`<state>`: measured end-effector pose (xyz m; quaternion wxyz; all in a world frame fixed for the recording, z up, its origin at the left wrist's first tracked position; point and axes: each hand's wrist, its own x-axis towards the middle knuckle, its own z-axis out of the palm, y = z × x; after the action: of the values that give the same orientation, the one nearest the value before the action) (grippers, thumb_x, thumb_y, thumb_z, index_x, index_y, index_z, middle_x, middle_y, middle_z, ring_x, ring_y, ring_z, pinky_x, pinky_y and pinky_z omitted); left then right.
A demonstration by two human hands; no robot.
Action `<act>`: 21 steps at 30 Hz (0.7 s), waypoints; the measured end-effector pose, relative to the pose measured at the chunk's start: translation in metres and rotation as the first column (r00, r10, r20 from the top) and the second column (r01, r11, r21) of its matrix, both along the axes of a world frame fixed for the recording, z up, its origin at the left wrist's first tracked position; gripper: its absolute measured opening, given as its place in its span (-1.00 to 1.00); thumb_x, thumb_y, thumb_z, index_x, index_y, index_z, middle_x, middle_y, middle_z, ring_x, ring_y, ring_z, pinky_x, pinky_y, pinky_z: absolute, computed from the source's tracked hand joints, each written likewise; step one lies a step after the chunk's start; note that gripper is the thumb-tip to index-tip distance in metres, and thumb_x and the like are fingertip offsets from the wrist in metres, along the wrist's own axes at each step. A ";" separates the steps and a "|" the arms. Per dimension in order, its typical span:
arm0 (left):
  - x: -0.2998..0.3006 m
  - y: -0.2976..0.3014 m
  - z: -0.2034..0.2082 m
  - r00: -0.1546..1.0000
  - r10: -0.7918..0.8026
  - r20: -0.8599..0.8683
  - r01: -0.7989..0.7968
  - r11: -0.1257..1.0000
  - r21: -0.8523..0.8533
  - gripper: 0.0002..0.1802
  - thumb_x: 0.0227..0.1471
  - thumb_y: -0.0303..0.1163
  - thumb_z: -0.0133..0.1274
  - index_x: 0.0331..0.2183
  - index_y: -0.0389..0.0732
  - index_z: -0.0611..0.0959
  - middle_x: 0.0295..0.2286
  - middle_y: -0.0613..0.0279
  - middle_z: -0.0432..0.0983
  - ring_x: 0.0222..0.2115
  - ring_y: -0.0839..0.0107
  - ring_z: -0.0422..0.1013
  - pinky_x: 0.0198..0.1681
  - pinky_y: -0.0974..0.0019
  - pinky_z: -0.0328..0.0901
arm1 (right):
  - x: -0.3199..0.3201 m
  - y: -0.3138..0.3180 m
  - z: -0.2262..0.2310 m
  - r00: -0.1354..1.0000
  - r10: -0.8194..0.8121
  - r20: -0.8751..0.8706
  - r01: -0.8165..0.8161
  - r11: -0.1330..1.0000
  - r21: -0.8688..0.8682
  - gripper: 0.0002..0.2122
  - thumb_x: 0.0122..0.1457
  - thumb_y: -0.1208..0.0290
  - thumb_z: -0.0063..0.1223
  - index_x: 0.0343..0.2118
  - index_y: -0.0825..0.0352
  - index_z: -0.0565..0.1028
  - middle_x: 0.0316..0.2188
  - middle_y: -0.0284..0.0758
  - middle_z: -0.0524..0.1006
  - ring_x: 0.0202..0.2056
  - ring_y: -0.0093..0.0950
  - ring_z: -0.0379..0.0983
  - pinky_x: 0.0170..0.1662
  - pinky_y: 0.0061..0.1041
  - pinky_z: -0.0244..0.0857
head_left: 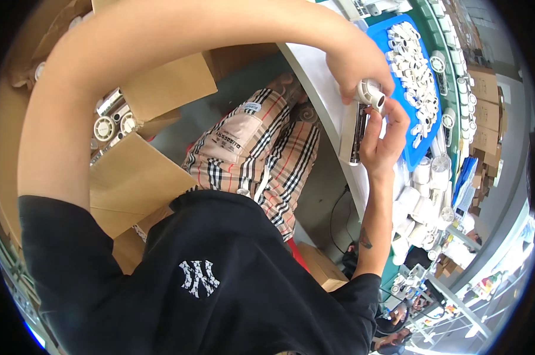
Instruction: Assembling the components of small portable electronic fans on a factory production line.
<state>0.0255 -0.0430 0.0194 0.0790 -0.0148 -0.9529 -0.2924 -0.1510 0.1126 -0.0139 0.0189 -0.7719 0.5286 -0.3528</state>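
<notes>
Over the table's edge my left hand (pixel 362 66) is closed around a white plastic device (pixel 349 139). The device has a round ribbed end (pixel 367 92) and a long body with a dark strip along its side. A short white tube piece (pixel 378 100) with a dark opening sits at the round end. The fingertips of my right hand (pixel 387 137) are closed on this tube piece, with the thumb beside the device. Just to the right lies a blue tray (pixel 418 157) heaped with small white tube pieces (pixel 412 77) of similar look.
White cylindrical parts (pixel 424 207) are piled on the table nearer me. A row of similar devices (pixel 448 121) stands beyond the tray. Open cardboard boxes (pixel 137 183) stand at left, holding white cylindrical units (pixel 105 127). A brown box (pixel 321 266) sits below the table.
</notes>
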 end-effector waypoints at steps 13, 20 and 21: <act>0.014 0.024 0.002 0.961 0.238 -0.142 -0.248 0.967 -0.062 -0.42 -0.24 -0.26 0.28 -0.16 -0.21 0.42 -0.24 0.03 0.43 -0.16 0.02 0.37 -0.15 0.13 0.31 | -0.014 0.037 0.039 0.955 -0.262 0.137 0.264 0.964 0.005 -0.74 0.04 0.65 0.13 -0.16 0.35 0.51 -0.28 -0.22 0.48 -0.29 -0.36 0.42 -0.24 -0.48 0.32; 0.008 0.029 -0.002 0.970 0.132 -0.202 -0.152 0.985 -0.084 -0.43 -0.26 -0.33 0.27 -0.13 -0.21 0.47 -0.17 0.09 0.43 -0.11 0.06 0.36 -0.02 0.13 0.26 | -0.006 0.041 0.029 0.931 -0.245 0.272 0.204 0.964 0.169 -0.77 0.07 0.51 0.18 -0.17 0.32 0.54 -0.33 -0.26 0.49 -0.25 -0.31 0.43 -0.17 -0.42 0.31; 0.007 0.030 0.001 0.974 0.122 -0.188 -0.142 0.985 -0.097 -0.43 -0.26 -0.33 0.27 -0.13 -0.21 0.47 -0.17 0.09 0.43 -0.11 0.06 0.36 -0.02 0.13 0.26 | -0.005 0.040 0.029 0.925 -0.249 0.289 0.210 0.964 0.161 -0.77 0.07 0.51 0.18 -0.17 0.32 0.54 -0.33 -0.26 0.49 -0.25 -0.31 0.43 -0.17 -0.42 0.31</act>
<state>0.0321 -0.0133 0.0202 0.1840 0.0179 -0.9553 -0.2309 -0.1563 0.1528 0.0152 0.1084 -0.6377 0.6274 -0.4334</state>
